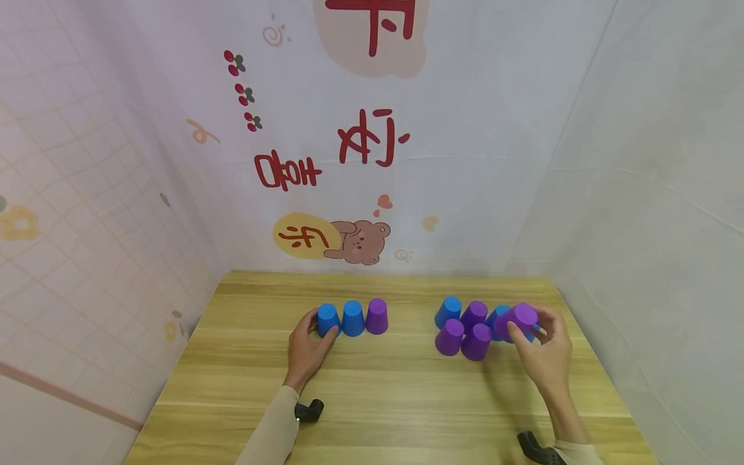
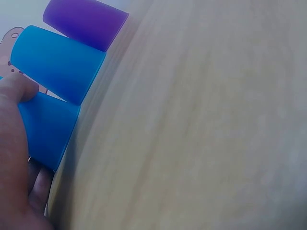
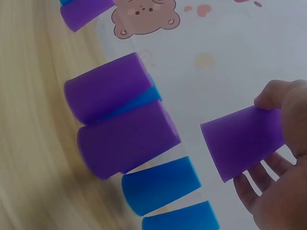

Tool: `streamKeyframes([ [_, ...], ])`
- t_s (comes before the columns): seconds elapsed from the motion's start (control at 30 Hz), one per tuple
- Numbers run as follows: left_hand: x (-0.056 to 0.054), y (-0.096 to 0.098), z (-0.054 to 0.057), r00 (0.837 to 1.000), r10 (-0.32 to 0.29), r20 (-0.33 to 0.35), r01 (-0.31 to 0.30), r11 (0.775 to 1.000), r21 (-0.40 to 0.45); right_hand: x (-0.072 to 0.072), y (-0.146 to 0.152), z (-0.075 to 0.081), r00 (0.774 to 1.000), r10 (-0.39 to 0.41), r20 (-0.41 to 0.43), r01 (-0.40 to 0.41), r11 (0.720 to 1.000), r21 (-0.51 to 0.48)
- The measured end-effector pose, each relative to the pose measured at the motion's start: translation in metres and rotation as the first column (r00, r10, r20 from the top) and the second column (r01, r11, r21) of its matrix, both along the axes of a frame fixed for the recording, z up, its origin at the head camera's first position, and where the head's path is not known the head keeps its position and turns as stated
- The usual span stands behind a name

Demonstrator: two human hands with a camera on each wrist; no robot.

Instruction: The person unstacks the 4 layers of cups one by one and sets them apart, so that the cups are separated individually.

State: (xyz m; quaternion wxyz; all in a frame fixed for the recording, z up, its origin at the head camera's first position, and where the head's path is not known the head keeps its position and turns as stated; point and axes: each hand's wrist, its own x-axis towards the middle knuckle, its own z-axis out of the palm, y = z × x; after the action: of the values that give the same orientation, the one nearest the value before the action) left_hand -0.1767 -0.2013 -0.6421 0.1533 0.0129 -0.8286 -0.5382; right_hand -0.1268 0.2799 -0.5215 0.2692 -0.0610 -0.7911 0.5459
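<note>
My left hand (image 1: 309,349) has its thumb and fingers around a blue cup (image 2: 48,129) standing mouth-down on the table. To that cup's right stand a second blue cup (image 1: 352,319) and a purple cup (image 1: 377,316) in a row. Over on the right, my right hand (image 1: 548,352) grips a purple cup (image 3: 244,141), lifted off the table. Below and left of it stand other mouth-down cups: a blue cup (image 1: 448,311), purple cups (image 1: 450,337) in front, and more blue cups (image 3: 160,184), one partly hidden by the held cup and hand.
The wooden table (image 1: 383,407) runs back to a white printed cloth (image 1: 465,181). More cloth hangs along the left and right sides. Each wrist carries a black device (image 1: 309,411).
</note>
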Motion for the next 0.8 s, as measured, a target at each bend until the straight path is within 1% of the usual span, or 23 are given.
streamKeyframes([
  [0.2,0.001,0.0,0.001,1.0,0.0,0.005,0.0,1.0,0.0,0.0,0.008,-0.014,0.996,-0.053,0.07,0.053,0.999,0.009],
  [0.4,0.0,0.0,0.001,1.0,-0.001,0.011,0.001,1.0,0.004,0.001,0.013,-0.028,0.982,-0.092,0.166,0.091,0.996,0.015],
  [0.57,0.001,0.0,0.001,1.0,-0.003,0.01,0.003,1.0,0.007,0.001,0.015,-0.043,0.974,-0.082,0.212,0.081,0.997,0.015],
  [0.8,0.0,0.0,-0.001,1.0,-0.005,0.0,0.005,1.0,0.007,0.002,0.017,-0.062,0.972,-0.054,0.227,0.05,0.998,0.022],
])
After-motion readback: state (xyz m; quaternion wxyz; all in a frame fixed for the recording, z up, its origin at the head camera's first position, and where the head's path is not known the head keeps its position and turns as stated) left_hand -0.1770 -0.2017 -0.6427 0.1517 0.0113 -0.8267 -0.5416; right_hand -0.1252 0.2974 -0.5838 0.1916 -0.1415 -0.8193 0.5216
